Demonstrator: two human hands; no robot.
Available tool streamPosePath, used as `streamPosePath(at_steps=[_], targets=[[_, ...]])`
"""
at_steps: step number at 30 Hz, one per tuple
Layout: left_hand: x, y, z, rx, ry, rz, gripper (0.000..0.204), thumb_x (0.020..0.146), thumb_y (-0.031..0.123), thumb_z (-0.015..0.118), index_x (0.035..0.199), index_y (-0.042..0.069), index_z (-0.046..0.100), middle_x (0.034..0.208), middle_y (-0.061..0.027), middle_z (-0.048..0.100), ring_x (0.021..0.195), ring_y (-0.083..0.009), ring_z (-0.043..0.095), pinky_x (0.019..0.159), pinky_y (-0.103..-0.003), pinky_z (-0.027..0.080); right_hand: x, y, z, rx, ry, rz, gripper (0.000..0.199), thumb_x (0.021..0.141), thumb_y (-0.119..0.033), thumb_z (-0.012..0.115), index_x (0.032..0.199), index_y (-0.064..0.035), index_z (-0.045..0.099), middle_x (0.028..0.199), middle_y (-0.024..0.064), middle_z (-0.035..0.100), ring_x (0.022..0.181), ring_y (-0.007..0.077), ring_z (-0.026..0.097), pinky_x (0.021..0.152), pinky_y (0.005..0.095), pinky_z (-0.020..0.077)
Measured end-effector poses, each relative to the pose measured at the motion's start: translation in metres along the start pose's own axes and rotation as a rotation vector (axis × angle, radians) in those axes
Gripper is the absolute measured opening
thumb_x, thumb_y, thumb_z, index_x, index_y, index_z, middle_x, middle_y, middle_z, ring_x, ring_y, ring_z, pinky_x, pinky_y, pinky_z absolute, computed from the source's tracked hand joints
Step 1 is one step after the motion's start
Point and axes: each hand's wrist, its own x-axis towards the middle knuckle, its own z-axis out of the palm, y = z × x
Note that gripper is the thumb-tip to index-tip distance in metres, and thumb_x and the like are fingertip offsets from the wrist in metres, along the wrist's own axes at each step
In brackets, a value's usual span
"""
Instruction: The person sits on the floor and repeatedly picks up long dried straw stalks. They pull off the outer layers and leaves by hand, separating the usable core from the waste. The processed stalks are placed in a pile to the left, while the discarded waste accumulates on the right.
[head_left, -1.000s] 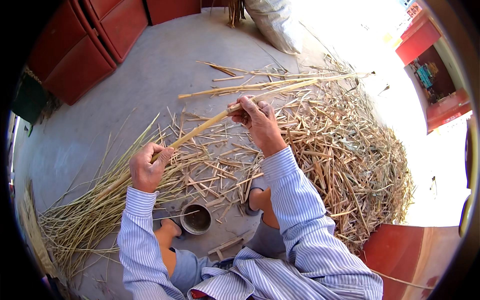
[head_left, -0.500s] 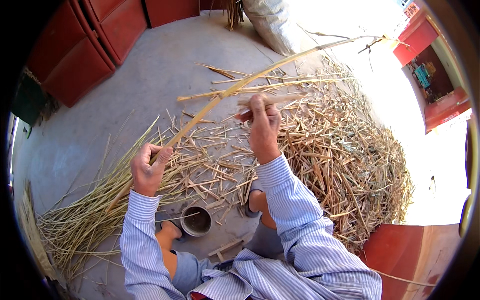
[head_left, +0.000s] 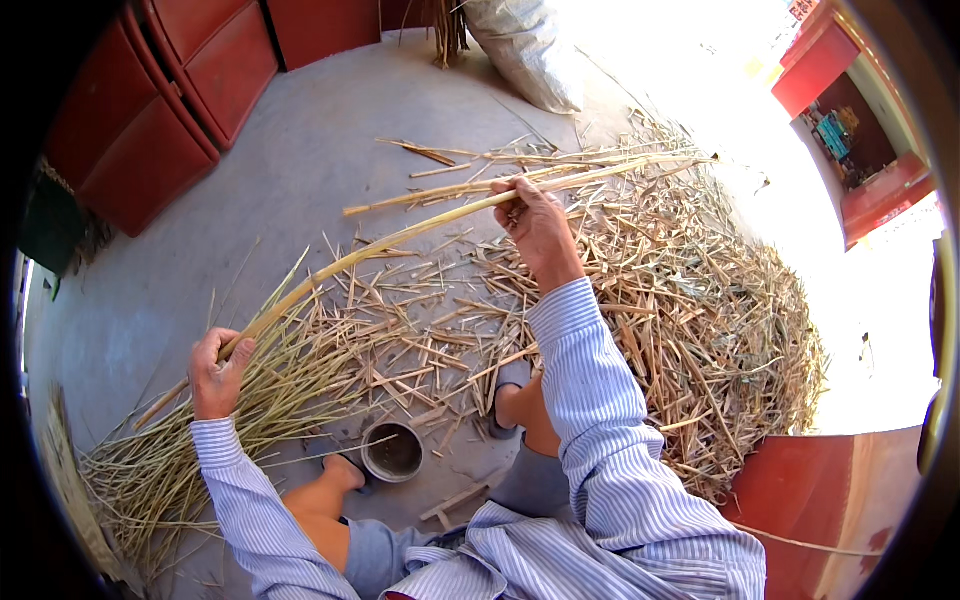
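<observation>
A long, pale yellow dry stalk slants across the view, its thick end low on the left and its thin end toward the upper right. My left hand is closed around it near the thick end, thumb on top. Farther along, my right hand pinches the stalk between thumb and fingers. Whether a small tool is also in the right palm I cannot tell. Beneath the left hand lies a spread bundle of thin greenish-yellow stems. A heap of dry husk pieces rises to the right of my right forearm.
Between my feet stands a round bowl with a dark inside, near a small wooden piece. Longer dry stalks lie beyond the hands. Red panels and a whitish sack stand at the back; another red panel is at lower right.
My left hand has moved left and nearer, drawing the stalk lower. My right hand, which held a loose husk strip apart from the stalk, now grips the stalk; that strip is no longer seen there.
</observation>
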Motion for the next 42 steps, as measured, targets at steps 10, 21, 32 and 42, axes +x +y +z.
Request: streamPosePath(at_steps=[10,21,32,42], targets=[[0.019,0.097,0.059,-0.039,0.111,0.098,0.034,0.085,0.036,0.072,0.079,0.004,0.066,0.064,-0.0094,0.061,0.056,-0.0247,0.058,0.051,-0.037,0.043,-0.026,0.03,0.056,0.156,-0.145,0.067,0.025,0.099,-0.017,0.057,0.118,-0.0005,0.055,0.111,0.0145,0.069,0.1,0.0214,0.068,0.084,0.0302,0.0574],[0.004,0.083,0.067,0.033,0.186,0.109,0.037,0.083,0.039,0.075,0.078,0.005,0.064,0.066,-0.0101,0.062,0.056,-0.0262,0.058,0.051,-0.037,0.043,-0.031,0.037,0.052,-0.134,0.085,-0.006,0.024,0.094,-0.026,0.067,0.102,-0.0037,0.062,0.089,0.0083,0.07,0.077,0.0138,0.069,0.068,0.0254,0.0556],[0.005,0.073,0.035,-0.099,0.182,0.039,0.035,0.082,0.034,0.078,0.079,0.002,0.062,0.064,-0.0099,0.06,0.056,-0.0224,0.057,0.053,-0.036,0.043,-0.005,0.0,-0.007,0.204,0.353,0.302,0.047,0.102,-0.031,0.05,0.129,0.0059,0.045,0.122,0.0206,0.059,0.111,0.0276,0.061,0.09,0.0417,0.0529],[-0.005,-0.008,0.005,-0.099,-0.065,-0.025,0.042,0.083,0.042,0.075,0.082,0.002,0.064,0.065,-0.0086,0.06,0.056,-0.0197,0.053,0.053,-0.035,0.04,-0.009,-0.016,-0.002,0.14,0.005,-0.079,0.022,0.102,-0.021,0.05,0.112,-0.0016,0.056,0.11,0.0143,0.069,0.099,0.0214,0.068,0.088,0.0357,0.0547]])
